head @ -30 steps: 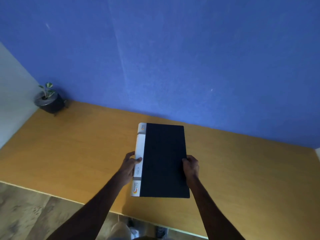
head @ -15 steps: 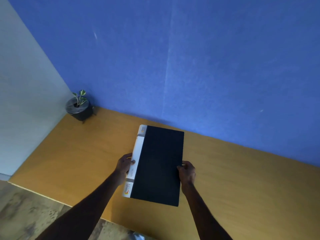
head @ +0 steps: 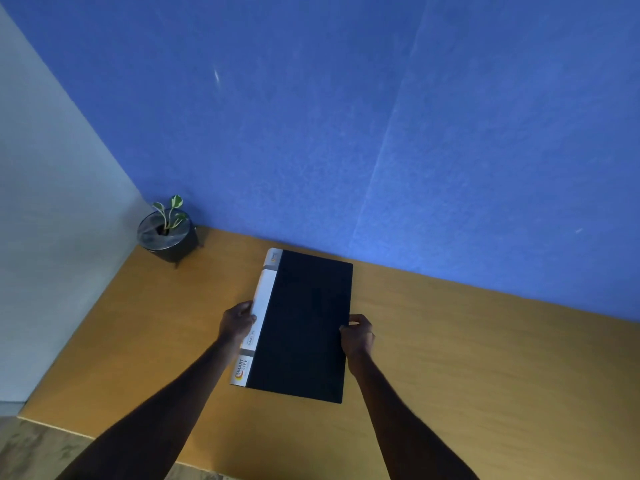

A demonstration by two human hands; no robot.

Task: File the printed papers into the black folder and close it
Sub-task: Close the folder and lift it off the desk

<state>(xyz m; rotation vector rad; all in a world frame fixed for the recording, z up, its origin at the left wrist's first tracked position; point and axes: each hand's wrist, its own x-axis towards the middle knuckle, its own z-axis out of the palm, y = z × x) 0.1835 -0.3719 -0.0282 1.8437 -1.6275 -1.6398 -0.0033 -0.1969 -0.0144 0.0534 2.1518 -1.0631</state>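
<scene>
The black folder (head: 304, 323) lies closed on the wooden desk (head: 467, 368), its white labelled spine along the left side. My left hand (head: 237, 322) grips the spine edge about halfway down. My right hand (head: 358, 336) holds the folder's right edge, fingers curled over it. No printed papers are visible outside the folder.
A small potted plant (head: 168, 233) in a dark round pot stands in the desk's far left corner. A blue wall (head: 381, 133) runs behind the desk and a pale wall stands at the left. The desk's front edge and the floor show at the lower left.
The view has swung left, so the plant and pale wall come further into frame. The folder has turned slightly clockwise and sits nearer the blue wall. Both hands keep their grip.
</scene>
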